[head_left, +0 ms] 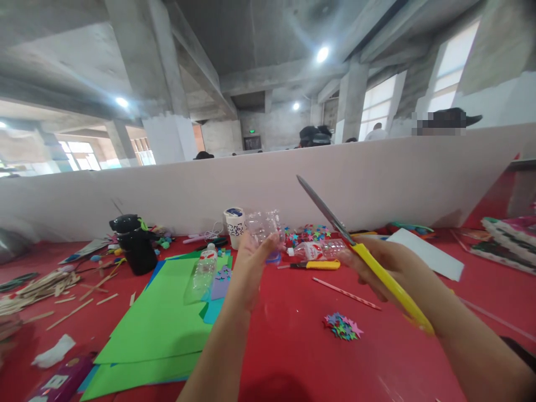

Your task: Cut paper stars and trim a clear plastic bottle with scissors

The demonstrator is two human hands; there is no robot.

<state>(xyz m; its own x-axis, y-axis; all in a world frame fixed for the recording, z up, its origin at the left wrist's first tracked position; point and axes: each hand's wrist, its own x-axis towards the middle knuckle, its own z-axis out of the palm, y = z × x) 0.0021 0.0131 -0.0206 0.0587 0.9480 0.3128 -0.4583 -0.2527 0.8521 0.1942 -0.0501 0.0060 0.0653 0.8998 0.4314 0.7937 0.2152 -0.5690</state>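
My left hand (250, 265) is closed around a clear plastic bottle piece (264, 222), raised a little over the red table (288, 340). Yellow-handled scissors (379, 272) are in my right hand (397, 262), their blades pointing up and to the left, apart from the bottle piece. Behind the hands lies a clear bottle (320, 249) with a red and white label. In front of it is a yellow utility knife (322, 265). A striped straw (347, 293) and a small pile of colourful foam stars (342, 326) lie between my forearms.
Green sheets (154, 318) with another bottle (204, 268) cover the left middle. A black flask (133, 245), wooden sticks (39, 285) and a purple box (62, 379) are further left. A white card (425, 254) lies right. A white partition (209, 190) bounds the back.
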